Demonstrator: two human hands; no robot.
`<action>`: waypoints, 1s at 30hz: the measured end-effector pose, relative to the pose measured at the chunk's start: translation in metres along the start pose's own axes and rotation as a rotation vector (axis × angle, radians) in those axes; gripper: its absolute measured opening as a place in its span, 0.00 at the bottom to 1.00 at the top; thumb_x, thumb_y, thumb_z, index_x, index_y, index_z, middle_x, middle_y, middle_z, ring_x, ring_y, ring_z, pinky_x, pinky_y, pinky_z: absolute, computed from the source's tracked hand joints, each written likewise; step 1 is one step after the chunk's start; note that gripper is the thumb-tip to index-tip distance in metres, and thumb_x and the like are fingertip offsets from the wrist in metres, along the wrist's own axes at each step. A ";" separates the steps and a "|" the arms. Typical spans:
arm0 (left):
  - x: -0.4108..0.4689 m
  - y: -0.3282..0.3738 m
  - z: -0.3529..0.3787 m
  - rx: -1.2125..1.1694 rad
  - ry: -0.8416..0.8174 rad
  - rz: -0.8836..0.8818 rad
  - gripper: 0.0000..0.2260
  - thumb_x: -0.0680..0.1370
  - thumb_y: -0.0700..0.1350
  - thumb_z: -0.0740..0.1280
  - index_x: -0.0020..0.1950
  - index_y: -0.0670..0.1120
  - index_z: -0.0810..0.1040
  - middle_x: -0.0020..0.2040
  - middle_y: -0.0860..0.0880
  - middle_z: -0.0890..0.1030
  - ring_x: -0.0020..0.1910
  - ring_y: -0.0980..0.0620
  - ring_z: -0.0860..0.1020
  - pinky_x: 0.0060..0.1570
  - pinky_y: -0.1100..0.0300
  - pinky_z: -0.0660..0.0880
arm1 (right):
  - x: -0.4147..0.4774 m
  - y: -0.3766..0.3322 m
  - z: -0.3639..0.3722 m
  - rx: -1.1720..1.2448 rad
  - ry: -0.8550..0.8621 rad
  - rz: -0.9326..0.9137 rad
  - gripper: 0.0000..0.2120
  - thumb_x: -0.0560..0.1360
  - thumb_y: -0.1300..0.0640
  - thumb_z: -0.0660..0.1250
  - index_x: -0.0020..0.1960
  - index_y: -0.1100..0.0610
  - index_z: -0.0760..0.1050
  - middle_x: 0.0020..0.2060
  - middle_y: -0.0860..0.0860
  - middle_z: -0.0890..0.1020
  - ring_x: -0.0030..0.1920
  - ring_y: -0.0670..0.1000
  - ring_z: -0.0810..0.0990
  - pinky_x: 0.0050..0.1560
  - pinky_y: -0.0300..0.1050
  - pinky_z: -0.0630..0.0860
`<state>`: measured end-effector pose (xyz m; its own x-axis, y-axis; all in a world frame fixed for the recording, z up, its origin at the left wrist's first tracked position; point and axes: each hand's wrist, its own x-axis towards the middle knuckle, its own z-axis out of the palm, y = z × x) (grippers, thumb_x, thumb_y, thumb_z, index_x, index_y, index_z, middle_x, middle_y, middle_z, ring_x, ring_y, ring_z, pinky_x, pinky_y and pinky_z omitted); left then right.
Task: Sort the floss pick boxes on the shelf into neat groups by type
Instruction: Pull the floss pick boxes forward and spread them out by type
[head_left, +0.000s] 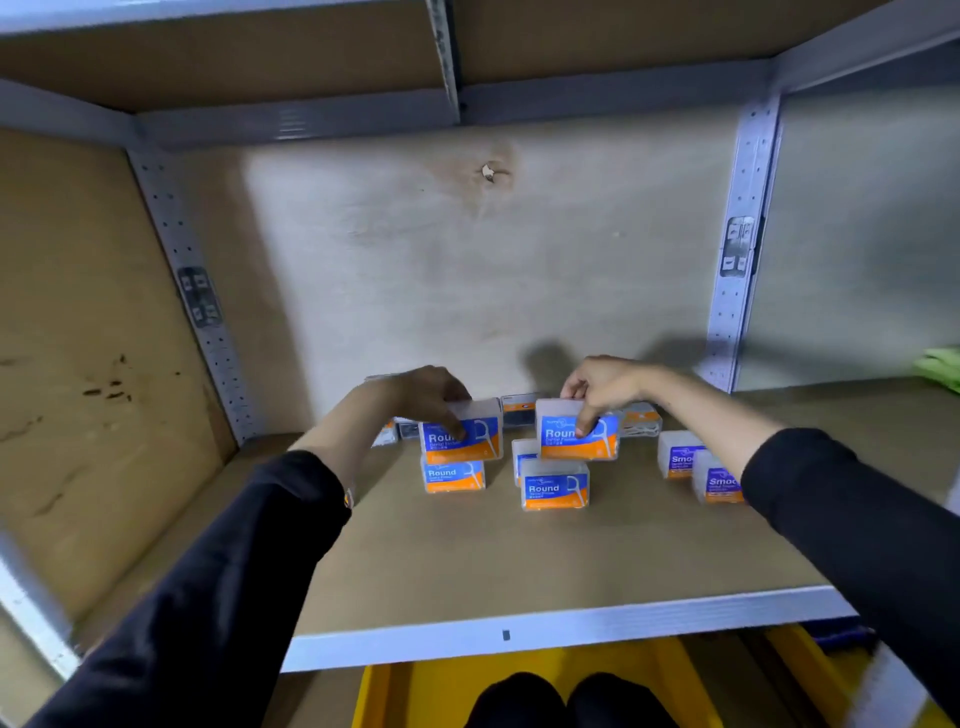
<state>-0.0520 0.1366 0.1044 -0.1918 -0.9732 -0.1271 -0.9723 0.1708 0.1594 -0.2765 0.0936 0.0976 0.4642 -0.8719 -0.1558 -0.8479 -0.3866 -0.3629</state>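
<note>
My left hand (434, 392) grips a blue-and-orange "Round" floss pick box (467, 436) from above, held over another "Round" box (453, 475) that stands on the shelf (519, 561). My right hand (602, 387) grips a second "Round" box (576, 434) above and behind two more "Round" boxes (555, 486). Two purple "Smooth" boxes (698, 470) stand to the right, partly hidden by my right sleeve. Darker boxes (519, 408) and a clear box (641, 418) sit by the back wall.
Grey metal uprights (740, 249) frame the shelf bay, with a wooden side panel (78, 364) on the left. Something green (943, 366) lies at the far right. A yellow bin (670, 680) sits below the shelf's front edge (519, 631).
</note>
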 end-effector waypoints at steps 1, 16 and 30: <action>-0.002 -0.002 0.008 0.033 -0.005 -0.016 0.17 0.73 0.46 0.70 0.61 0.44 0.76 0.55 0.44 0.79 0.49 0.52 0.72 0.43 0.63 0.67 | 0.001 -0.004 0.009 -0.005 -0.014 -0.002 0.20 0.66 0.62 0.74 0.58 0.61 0.76 0.53 0.56 0.81 0.46 0.49 0.75 0.37 0.34 0.70; 0.010 -0.042 0.106 -0.002 -0.058 -0.145 0.30 0.72 0.45 0.70 0.72 0.48 0.64 0.70 0.44 0.69 0.69 0.46 0.68 0.67 0.54 0.68 | 0.027 -0.008 0.113 -0.053 -0.034 -0.027 0.18 0.68 0.59 0.72 0.58 0.59 0.76 0.54 0.55 0.80 0.48 0.50 0.76 0.33 0.35 0.66; 0.019 -0.047 0.104 -0.114 -0.108 -0.132 0.28 0.75 0.42 0.68 0.73 0.47 0.63 0.71 0.45 0.69 0.69 0.46 0.69 0.67 0.55 0.68 | 0.035 -0.006 0.114 -0.168 0.004 -0.099 0.25 0.70 0.54 0.71 0.66 0.58 0.71 0.63 0.55 0.75 0.62 0.52 0.74 0.56 0.45 0.74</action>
<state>-0.0242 0.1258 -0.0077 -0.0832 -0.9628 -0.2571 -0.9698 0.0189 0.2433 -0.2262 0.1001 -0.0108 0.5470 -0.8280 -0.1232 -0.8290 -0.5153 -0.2173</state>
